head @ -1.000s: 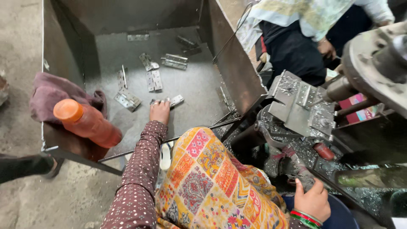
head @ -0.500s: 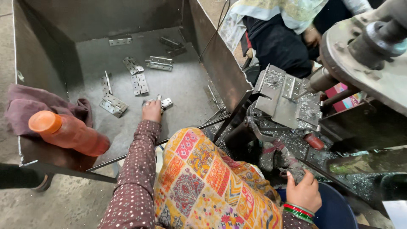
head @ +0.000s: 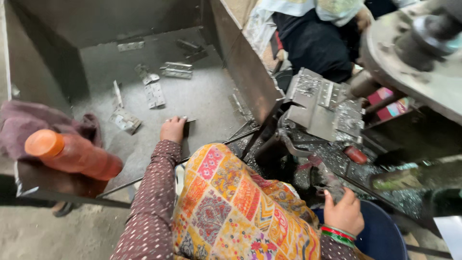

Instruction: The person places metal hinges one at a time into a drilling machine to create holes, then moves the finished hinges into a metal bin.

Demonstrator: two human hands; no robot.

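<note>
My left hand [head: 173, 130] reaches down into a grey metal bin [head: 240, 62], fingers curled over a flat metal hinge [head: 188, 126] on the bin floor. Several more hinges [head: 155, 94] lie scattered farther back in the bin. My right hand [head: 342, 213], with red and green bangles at the wrist, sits low at the right over a blue tub [head: 380, 236], its fingers up against dark, shaving-covered machine parts [head: 321, 177]. Whether it holds anything is hidden. A patterned orange cloth [head: 236, 212] covers my lap between the arms.
An orange bottle [head: 72, 155] lies on the bin's near left rim beside a purple rag [head: 29, 123]. A press with a shiny stamped plate [head: 320, 103] and a large wheel [head: 414, 53] stands right. Another person in dark clothes [head: 317, 43] sits behind it.
The view has swung left and down slightly. My left hand has closed down over the hinge near the bin's front. My right hand stays by the blue tub.
</note>
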